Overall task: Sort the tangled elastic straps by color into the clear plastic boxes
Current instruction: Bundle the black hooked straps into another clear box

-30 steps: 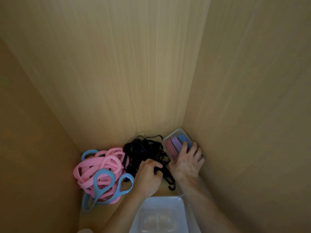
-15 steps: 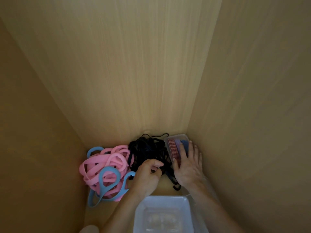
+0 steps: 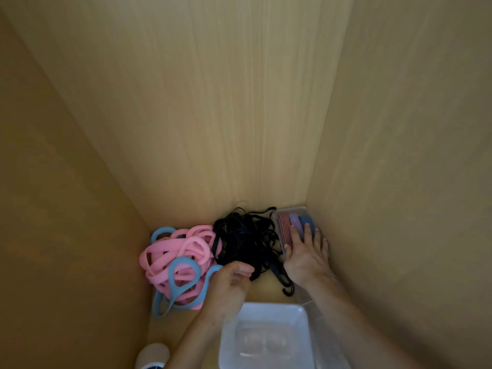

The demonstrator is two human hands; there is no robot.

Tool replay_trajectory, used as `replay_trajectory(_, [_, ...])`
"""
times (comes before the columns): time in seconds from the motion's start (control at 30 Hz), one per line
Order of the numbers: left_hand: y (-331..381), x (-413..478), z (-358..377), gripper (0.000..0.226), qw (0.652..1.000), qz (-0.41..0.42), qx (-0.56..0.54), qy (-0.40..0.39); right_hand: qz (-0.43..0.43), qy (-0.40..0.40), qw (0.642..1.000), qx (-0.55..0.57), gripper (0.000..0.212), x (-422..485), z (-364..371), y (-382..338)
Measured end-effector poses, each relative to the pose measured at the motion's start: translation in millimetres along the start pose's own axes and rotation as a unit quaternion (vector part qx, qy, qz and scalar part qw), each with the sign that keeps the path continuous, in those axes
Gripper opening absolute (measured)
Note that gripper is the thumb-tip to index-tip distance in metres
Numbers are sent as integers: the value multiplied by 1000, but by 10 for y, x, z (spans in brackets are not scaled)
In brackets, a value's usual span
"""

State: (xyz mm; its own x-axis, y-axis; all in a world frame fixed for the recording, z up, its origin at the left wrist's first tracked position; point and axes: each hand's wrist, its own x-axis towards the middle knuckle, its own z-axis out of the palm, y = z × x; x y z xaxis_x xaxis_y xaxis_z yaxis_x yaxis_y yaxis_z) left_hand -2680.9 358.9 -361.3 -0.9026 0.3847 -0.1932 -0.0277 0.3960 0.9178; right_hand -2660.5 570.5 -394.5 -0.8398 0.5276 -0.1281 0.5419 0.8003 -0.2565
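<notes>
Tangle of pink and blue straps (image 3: 181, 258) lies leftmost, black straps (image 3: 243, 237) touching it. My left grip (image 3: 229, 287) pinches a black strand; my right grip (image 3: 306, 255), fingers (image 3: 308, 233) spread, presses the small clear box (image 3: 292, 208). Risk, I judge: pulling drags knotted neighbours along.

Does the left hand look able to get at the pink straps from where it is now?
Probably yes: the left hand lies right beside the pink straps; only blue straps looped through that pile come between.

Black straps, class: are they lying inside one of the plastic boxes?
No, the black straps lie heaped on the wooden surface between the pink straps and the small box.
</notes>
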Motion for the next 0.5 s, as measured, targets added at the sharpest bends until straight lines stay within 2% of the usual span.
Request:
replay_trajectory(0.37, [-114,-393,-206,37,999,16,26,25,-14,-9,1000,-2,62,26,45,88])
replay_trajectory(0.5, [-192,-506,-230,39,995,71,72,24,-34,4,995,91,63,-5,-60,206])
